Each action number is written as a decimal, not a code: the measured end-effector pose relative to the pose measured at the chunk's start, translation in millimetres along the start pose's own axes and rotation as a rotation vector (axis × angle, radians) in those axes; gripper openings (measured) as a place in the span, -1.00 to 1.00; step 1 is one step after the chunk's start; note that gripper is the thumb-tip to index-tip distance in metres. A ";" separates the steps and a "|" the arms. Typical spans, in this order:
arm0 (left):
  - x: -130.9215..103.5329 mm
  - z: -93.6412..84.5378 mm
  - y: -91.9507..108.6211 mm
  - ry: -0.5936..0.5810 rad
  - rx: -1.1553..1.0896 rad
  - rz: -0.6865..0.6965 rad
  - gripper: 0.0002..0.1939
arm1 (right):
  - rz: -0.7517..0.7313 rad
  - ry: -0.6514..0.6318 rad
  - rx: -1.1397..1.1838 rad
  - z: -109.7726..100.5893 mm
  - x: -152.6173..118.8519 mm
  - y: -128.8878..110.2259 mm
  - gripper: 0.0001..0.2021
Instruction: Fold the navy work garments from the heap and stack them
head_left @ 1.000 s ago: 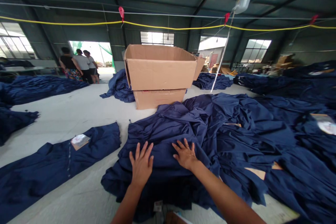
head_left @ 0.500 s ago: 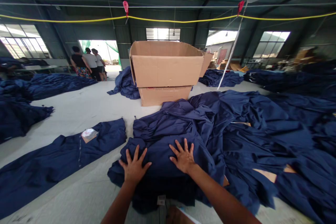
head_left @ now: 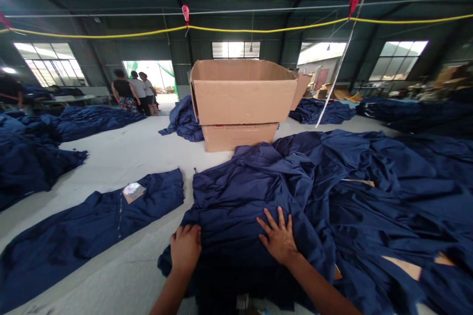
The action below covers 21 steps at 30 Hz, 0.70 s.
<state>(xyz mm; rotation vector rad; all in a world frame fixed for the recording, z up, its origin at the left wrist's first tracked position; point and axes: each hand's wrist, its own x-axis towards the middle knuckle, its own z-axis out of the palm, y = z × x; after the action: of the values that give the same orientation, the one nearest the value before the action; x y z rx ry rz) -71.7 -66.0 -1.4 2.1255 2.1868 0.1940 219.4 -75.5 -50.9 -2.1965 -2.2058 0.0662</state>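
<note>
As two bare hands work at the near side of an open carton, a dark navy garment lies below them, its cloth rumpled into soft folds and gathered along the left side. The right hand, fingers fanned, rests open and flat on the fabric, gripping nothing. The left hand, fingers bent, presses at the garment's left edge; whether it pinches cloth cannot be told from this angle. The garment's near end sinks into shadow, where a small pale label appears to show.

The carton, brown and upright, sits atop a printed lower box, just beyond the garment's far folds. Nearer than the carton and to its right, a heap of navy clothing crowds against the garment, tan card pieces showing between its layers. Nearer and to the carton's left lies a flat navy piece bearing a tan-and-white card.

Between that piece and the garment, a narrow strip of pale surface widens toward the wearer; a broader pale stretch opens left of the carton. A slender white cord slants down to the carton's right, and three people stand beyond it to the left.
</note>
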 end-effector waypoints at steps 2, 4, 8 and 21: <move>10.2 -6.9 -4.6 0.149 0.024 0.054 -0.56 | 0.052 -0.021 -0.035 -10.8 -3.7 19.3 -0.45; 20.9 -3.9 -5.0 0.194 0.019 0.100 -0.50 | 0.097 -0.079 -0.060 -25.6 -6.5 34.7 -0.41; 35.7 16.2 9.1 0.113 -0.025 0.265 -0.51 | 0.168 -0.153 -0.056 -54.9 -4.3 29.2 -0.45; 13.0 52.9 9.8 -0.113 0.092 -0.114 -0.35 | 0.087 -0.065 -0.054 -1.1 24.9 -26.6 -0.42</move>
<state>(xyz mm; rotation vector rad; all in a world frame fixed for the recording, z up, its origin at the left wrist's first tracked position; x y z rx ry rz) -54.5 -51.1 -51.9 1.9947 2.2832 -0.0352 192.8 -50.6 -48.7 -2.3510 -2.1689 0.0818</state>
